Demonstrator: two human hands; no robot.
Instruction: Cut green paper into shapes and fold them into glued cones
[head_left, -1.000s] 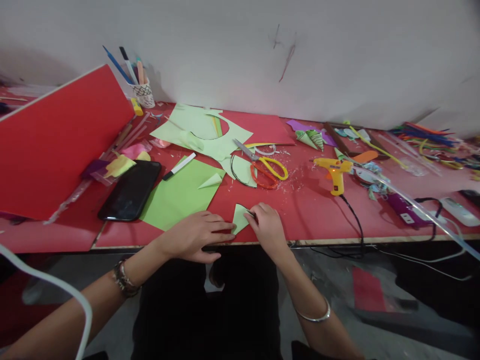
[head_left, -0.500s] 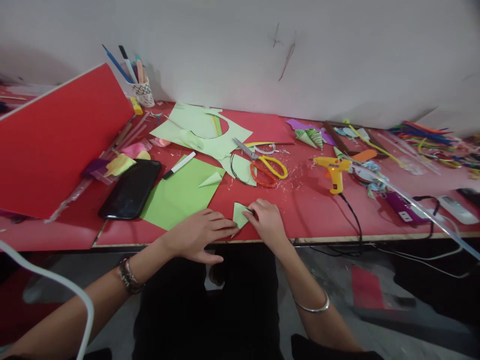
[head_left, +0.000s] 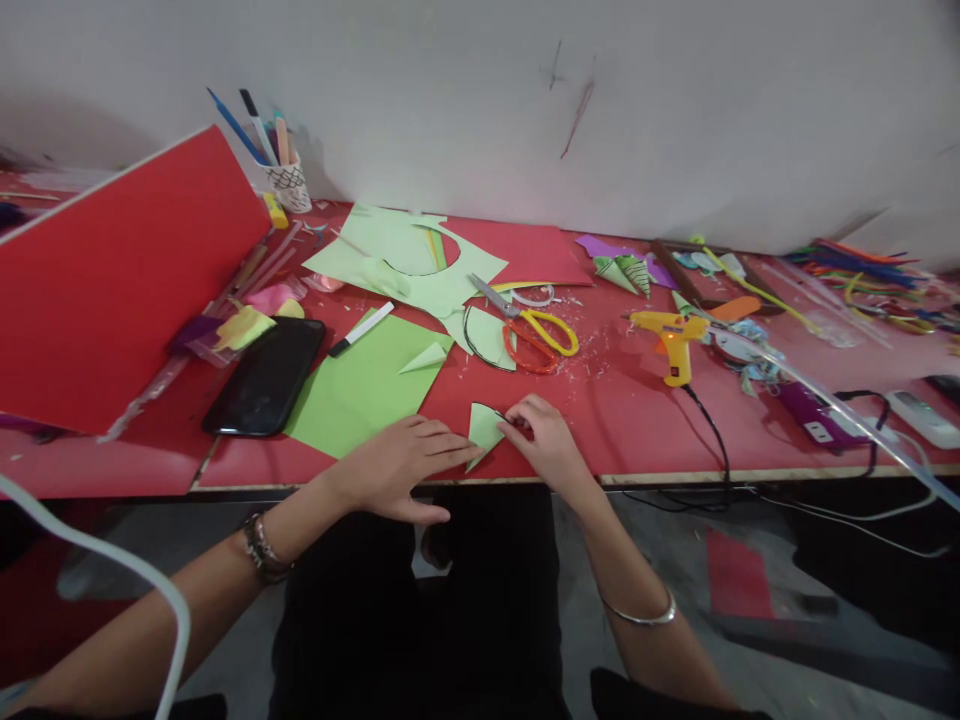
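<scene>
Right hand (head_left: pixel 553 445) edged rightward, pinching paper (head_left: pixel 482 426); left hand (head_left: pixel 405 465) flat; red tabletop (head_left: pixel 615 425), grey wall (head_left: pixel 450 110).

Upper left — patterned cup (head_left: pixel 289 190) with pens (head_left: pixel 259 125), big red board (head_left: pixel 127 290) propped nearby. Left: black phone (head_left: pixel 266 380). Far right — multicoloured strands (head_left: pixel 862 265), purple socket block (head_left: pixel 817 415) below.

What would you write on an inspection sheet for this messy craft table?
Surface: red tabletop, flecked beside the scissors.
Things in hand: pale green paper piece, dark-lined along its curved edge.
Clutter: phone, white marker, glue gun.
Hands: left hand flat, touching the paper piece; right hand seems to pinch its right corner.
Cables: black cord from the glue gun goes over the front edge; white cable at lower left.
Surroundings: gray wall behind.
</scene>
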